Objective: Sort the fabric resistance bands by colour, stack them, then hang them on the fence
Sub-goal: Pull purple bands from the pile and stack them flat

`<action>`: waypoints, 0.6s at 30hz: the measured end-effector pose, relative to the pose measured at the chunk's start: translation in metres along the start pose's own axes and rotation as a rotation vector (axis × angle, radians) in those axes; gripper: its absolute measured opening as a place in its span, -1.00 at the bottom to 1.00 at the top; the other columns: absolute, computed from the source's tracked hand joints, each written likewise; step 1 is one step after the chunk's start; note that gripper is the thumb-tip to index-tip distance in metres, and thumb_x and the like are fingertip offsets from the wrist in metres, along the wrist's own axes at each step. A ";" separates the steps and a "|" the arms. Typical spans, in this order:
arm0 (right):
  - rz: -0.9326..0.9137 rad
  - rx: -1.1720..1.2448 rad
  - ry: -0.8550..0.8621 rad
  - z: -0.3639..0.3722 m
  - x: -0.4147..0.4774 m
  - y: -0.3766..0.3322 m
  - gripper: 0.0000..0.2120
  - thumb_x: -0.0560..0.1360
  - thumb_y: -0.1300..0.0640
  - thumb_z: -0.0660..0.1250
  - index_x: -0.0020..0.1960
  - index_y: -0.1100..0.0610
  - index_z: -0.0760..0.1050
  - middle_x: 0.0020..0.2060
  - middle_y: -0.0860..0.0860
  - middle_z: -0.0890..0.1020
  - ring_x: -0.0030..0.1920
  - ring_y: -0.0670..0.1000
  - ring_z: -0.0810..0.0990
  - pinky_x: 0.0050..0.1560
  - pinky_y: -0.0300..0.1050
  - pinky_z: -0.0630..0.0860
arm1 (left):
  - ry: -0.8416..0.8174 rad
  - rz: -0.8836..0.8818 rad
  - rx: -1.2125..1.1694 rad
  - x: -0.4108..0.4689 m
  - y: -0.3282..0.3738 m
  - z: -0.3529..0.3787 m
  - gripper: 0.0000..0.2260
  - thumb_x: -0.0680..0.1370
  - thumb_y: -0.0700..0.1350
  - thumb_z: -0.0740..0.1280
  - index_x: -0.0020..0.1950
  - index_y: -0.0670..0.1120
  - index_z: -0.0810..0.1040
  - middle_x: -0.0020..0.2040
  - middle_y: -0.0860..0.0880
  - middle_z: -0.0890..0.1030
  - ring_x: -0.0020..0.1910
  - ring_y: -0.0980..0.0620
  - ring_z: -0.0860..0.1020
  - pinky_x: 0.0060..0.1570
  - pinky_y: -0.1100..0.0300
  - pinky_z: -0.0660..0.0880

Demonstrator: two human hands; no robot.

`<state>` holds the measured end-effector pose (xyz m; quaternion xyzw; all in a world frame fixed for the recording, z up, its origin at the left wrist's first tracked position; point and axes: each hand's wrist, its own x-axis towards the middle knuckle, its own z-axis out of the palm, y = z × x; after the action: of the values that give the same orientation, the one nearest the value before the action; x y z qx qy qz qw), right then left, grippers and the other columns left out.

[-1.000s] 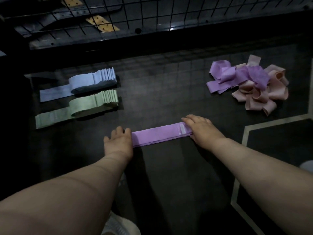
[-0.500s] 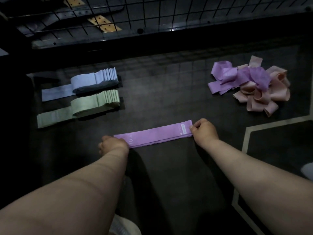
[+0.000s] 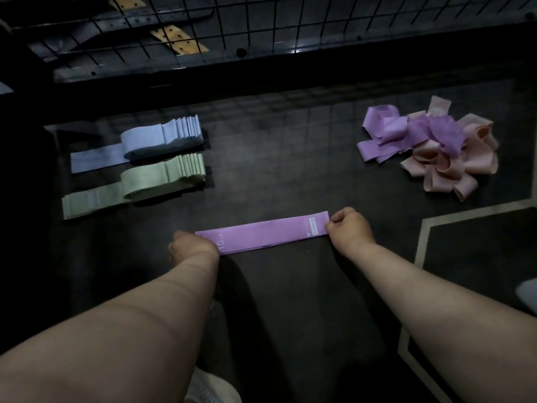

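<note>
A: As the head camera looks down, where does the purple band (image 3: 267,234) lie?
B: Flat on the dark floor (image 3: 290,175), laid straight between both hands.
A: And each grip?
B: Clamped on it. The left hand (image 3: 191,247) curls over its left end, and the right hand (image 3: 350,229) pinches its right end.
A: Around it?
B: A blue stack (image 3: 162,138) and a green stack (image 3: 157,177) lie far left, a loose purple-and-pink heap (image 3: 430,149) far right, and the fence (image 3: 261,21) stands beyond.
</note>
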<state>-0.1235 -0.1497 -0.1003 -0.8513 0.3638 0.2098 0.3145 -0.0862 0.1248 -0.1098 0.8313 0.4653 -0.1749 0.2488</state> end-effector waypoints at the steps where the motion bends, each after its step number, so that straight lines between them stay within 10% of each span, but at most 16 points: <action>1: -0.005 -0.009 -0.003 0.000 0.000 0.000 -0.95 0.54 0.15 0.34 -0.03 0.11 0.49 0.01 0.13 0.65 0.06 0.12 0.60 -0.01 -0.19 0.41 | 0.001 -0.001 0.008 0.000 0.000 0.001 -0.76 0.59 -0.23 0.23 0.22 -0.26 0.51 0.24 -0.30 0.53 0.24 -0.32 0.51 0.24 -0.06 0.45; 12: -0.015 -0.026 -0.018 0.003 0.002 0.000 -0.79 0.54 0.11 0.33 0.14 0.16 0.49 0.11 0.16 0.60 0.12 0.16 0.58 0.13 -0.08 0.47 | 0.086 -0.041 0.136 -0.012 0.012 0.002 -0.63 0.59 -0.20 0.23 0.38 -0.22 0.33 0.41 -0.26 0.33 0.38 -0.27 0.34 0.39 -0.06 0.24; 18: -0.011 0.001 -0.004 -0.020 0.008 0.006 -0.74 0.59 0.04 0.26 0.18 0.18 0.48 0.19 0.17 0.52 0.16 0.17 0.55 0.17 -0.08 0.45 | 0.068 0.393 0.198 -0.057 0.055 0.015 -0.63 0.54 -0.11 0.30 0.32 -0.18 0.40 0.35 -0.24 0.34 0.34 -0.25 0.31 0.33 -0.03 0.23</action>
<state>-0.1203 -0.1707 -0.0929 -0.8528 0.3585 0.2094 0.3167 -0.0686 0.0527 -0.0786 0.9317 0.2831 -0.1398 0.1797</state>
